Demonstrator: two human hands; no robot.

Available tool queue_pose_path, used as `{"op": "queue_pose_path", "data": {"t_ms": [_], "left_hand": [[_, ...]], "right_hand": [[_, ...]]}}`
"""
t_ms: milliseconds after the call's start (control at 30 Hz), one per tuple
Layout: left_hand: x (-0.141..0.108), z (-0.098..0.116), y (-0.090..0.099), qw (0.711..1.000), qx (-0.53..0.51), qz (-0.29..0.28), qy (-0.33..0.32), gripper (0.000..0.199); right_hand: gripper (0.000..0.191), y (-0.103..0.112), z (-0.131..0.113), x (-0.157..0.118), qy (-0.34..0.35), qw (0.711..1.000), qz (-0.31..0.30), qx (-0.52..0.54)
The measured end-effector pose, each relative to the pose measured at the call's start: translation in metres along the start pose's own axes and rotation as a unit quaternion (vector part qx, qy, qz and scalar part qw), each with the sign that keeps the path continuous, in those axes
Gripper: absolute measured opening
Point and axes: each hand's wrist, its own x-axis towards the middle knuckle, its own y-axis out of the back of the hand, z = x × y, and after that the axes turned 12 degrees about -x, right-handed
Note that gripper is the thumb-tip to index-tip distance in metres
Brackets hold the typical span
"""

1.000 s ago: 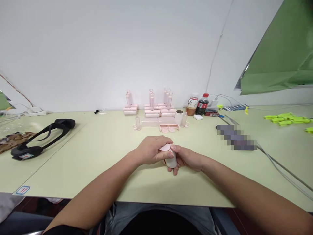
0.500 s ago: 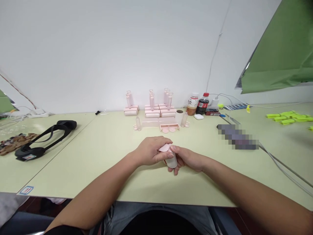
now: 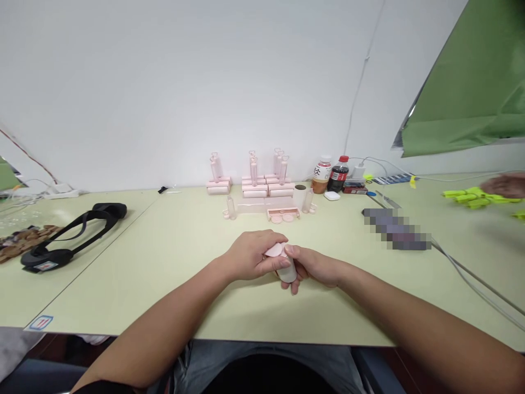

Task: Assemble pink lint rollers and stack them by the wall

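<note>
A white roll (image 3: 289, 272) with a pink piece (image 3: 275, 250) at its upper end is held between both hands, over the front part of the table. My left hand (image 3: 258, 254) grips it from the left, fingers across the top and thumb along its side. From the right, my right hand (image 3: 314, 265) wraps it, the thumb on the pink piece and the other fingers underneath. Behind the hands lie an open pink case (image 3: 284, 213) and a long translucent pink strip (image 3: 251, 205). Clear tubes stand at either side of them.
Pink boxes (image 3: 255, 190) with upright tubes line the wall. Two drink bottles (image 3: 321, 175) stand right of them. A black headset (image 3: 74, 235) lies left, a blurred-out dark object (image 3: 394, 230) right. Another person's hand (image 3: 508, 184) is over yellow-green pieces (image 3: 471, 197).
Another person's hand has appeared at the far right, over the yellow-green pieces. The view has shifted slightly. My hands hold the roll in nearly the same pose.
</note>
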Motion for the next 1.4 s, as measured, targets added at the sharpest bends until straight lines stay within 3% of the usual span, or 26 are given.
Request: {"op": "queue_pose_path", "data": {"t_ms": [567,867,1100,1400], "left_hand": [[0.001,-0.004,0.001,1.000,-0.009,-0.001,0.026,0.046],[0.005,0.001,0.008,0.995,0.079,-0.059,0.032,0.055],[0.004,0.003,0.010,0.993,0.091,-0.070,0.033,0.054],[0.009,0.004,0.002,0.993,0.101,-0.046,0.036,0.053]], "right_hand": [[0.067,0.004,-0.003,0.005,-0.013,0.999,-0.031,0.034],[0.065,0.001,-0.001,0.001,0.006,0.999,-0.011,0.034],[0.066,0.002,0.000,0.002,-0.006,0.999,-0.016,0.041],[0.071,-0.005,-0.003,0.000,0.009,0.998,0.025,-0.058]]}}
